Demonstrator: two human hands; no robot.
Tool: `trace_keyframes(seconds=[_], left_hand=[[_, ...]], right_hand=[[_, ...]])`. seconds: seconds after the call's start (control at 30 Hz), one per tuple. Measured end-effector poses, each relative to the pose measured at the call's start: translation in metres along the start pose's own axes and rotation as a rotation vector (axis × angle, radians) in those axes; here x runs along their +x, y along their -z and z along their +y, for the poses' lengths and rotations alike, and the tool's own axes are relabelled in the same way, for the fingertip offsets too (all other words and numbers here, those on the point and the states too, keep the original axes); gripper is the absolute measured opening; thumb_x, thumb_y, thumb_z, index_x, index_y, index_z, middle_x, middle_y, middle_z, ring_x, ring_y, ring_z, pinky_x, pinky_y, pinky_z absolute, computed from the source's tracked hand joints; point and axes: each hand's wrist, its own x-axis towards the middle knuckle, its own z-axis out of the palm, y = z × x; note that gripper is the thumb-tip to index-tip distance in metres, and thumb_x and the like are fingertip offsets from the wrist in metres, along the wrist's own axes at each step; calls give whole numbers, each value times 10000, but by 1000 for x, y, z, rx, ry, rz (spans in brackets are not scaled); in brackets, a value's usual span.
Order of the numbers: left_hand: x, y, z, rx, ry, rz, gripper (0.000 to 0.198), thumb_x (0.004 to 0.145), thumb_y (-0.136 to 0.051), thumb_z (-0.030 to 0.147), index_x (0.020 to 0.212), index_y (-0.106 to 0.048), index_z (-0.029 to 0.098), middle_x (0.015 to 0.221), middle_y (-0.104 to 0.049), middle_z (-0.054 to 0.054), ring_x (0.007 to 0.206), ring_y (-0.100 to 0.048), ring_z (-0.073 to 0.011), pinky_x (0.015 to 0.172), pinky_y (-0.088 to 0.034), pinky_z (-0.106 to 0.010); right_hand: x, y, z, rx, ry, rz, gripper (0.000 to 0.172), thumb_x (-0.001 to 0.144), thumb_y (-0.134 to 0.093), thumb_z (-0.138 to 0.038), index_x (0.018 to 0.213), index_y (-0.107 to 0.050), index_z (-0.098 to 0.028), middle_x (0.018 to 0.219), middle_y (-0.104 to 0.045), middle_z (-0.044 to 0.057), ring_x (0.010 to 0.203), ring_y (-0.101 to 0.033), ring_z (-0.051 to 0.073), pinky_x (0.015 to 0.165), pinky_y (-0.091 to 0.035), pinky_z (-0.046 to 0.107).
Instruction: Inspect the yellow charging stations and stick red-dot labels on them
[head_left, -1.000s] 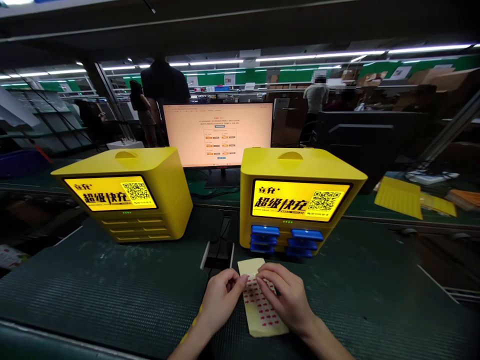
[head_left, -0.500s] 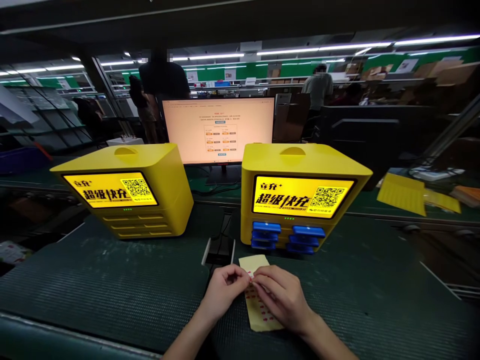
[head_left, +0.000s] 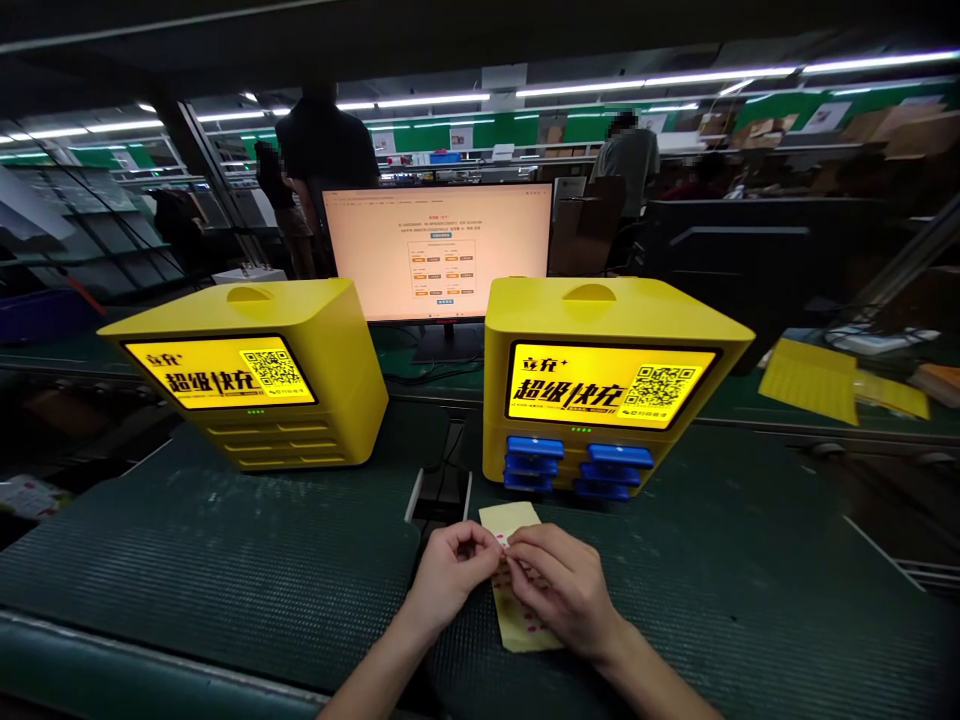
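Observation:
A pale yellow sheet of small red stickers [head_left: 510,516] lies on the bench below my hands. My left hand [head_left: 454,570] is closed in a pinch over its left edge. From the other side my right hand [head_left: 562,585] pinches too, covering much of the sheet. The fingertips of both hands meet above the red marks, and whatever is between them is too small to make out. Just beyond stands a yellow charging cabinet [head_left: 600,310] with a lit screen and several blue power banks [head_left: 534,450] sticking out of its front slots.
A second yellow cabinet [head_left: 341,390] stands on the left, its slots without blue units. Behind both is a lit monitor [head_left: 442,225]. Cables run through a gap [head_left: 439,490] in the dark green bench mat [head_left: 225,570]. Yellow sheets [head_left: 810,380] lie at right. People stand in the background.
My view has tilted slightly, so the cabinets and sheet sit a little higher in the picture. Both hands stay pinched together at nearly the same place over the sheet.

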Motion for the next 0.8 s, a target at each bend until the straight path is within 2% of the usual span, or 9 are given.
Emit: trace_keyframes(seconds=[0.1, 0.23, 0.43, 0.67, 0.8], left_hand=[[-1, -1, -1, -26, 21, 15, 284, 607, -702, 375, 636, -596, 113, 604, -524, 1, 571, -415, -88, 569, -337, -208], [-1, -4, -2, -90, 96, 31, 312, 582, -720, 401, 629, -591, 121, 566, -493, 18, 472, -317, -52, 443, -217, -191], [1, -6, -2, -187, 156, 51, 337, 557, -731, 411, 630, -578, 119, 544, -470, 23, 435, -269, -40, 411, -136, -201], [1, -9, -2, -209, 151, 88, 344, 539, -738, 413, 635, -590, 117, 532, -459, 34, 420, -253, -29, 404, -130, -193], [0, -13, -2, -189, 137, 106, 353, 545, -736, 424, 647, -592, 119, 550, -464, 34, 423, -265, -31, 399, -144, -189]], right_hand=[[-1, -5, -3, 120, -120, 43, 176, 823, -544, -71, 927, -597, -203, 877, -625, 46, 791, -582, 152, 692, -494, 269], [-2, -11, -9, 288, -338, 115, 110, 818, -569, -113, 820, -620, -211, 842, -614, 23, 767, -584, 137, 697, -479, 240], [0, -17, -13, 471, -564, 161, 104, 819, -587, -213, 737, -651, -212, 808, -613, 31, 749, -582, 149, 648, -473, 225], [-4, -25, -7, 671, -767, 226, 158, 771, -639, -329, 710, -680, -189, 801, -618, 71, 790, -572, 197, 646, -484, 260], [-5, -26, -7, 759, -878, 251, 218, 720, -682, -398, 696, -685, -182, 783, -616, 67, 691, -555, 181, 515, -449, 232]])
